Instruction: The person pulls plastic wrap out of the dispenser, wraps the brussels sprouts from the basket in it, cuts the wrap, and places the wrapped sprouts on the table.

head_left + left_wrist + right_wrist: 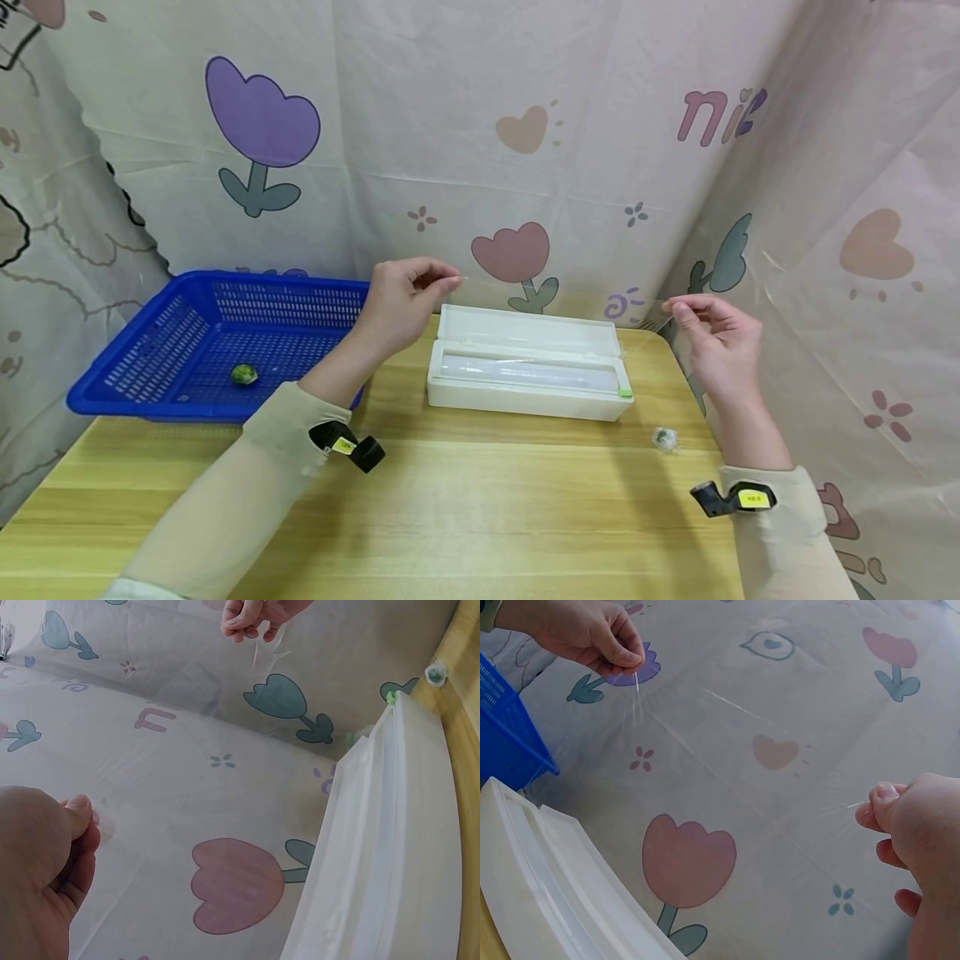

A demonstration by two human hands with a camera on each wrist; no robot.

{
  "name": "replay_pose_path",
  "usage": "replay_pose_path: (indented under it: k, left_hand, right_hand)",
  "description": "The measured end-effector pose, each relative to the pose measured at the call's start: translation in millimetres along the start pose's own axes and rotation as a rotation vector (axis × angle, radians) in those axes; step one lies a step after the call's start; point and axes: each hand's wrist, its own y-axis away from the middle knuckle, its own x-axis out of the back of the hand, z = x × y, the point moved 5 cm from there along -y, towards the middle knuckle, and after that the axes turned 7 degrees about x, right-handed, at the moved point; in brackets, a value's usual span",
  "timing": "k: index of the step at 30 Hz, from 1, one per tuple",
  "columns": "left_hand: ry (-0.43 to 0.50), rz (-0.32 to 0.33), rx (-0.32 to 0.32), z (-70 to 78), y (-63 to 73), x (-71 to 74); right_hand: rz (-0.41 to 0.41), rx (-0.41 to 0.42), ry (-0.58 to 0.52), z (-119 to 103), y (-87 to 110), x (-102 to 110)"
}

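Note:
A clear sheet of cling film (746,711) spans the gap between both hands, raised above the table. My left hand (401,304) pinches one edge between thumb and forefinger; creases fan out from the pinch in the right wrist view. On the other side my right hand (716,337) pinches the opposite edge the same way. Below and between them stands a long white cling film box (528,402), its lid (528,327) raised at the back and a roll of film (525,372) inside. Most of the sheet is hard to see against the patterned curtain.
A blue plastic basket (97,400) stands at the left, holding a small green round item (243,374). On the table (480,517), right of the box, sits a small film-wrapped item (664,438). Patterned curtain (420,100) hangs behind and at both sides.

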Motion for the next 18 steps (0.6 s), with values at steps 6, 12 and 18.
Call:
replay_pose_path:
  k: [6, 12, 18]
  left_hand:
    - [-0.006, 0.012, -0.017, 5.8, 0.4, 2.6]
    - [-0.007, 0.02, -0.05, 12.4, 0.1, 5.0]
    - [-0.016, 0.03, -0.068, 17.6, 0.0, 6.6]
  right_hand:
    - [0.001, 0.012, -0.013, -4.9, -1.5, 2.9]
    - [0.012, 0.023, -0.023, -11.2, -3.3, 6.0]
    - [0.032, 0.029, -0.056, -16.5, -4.6, 8.4]
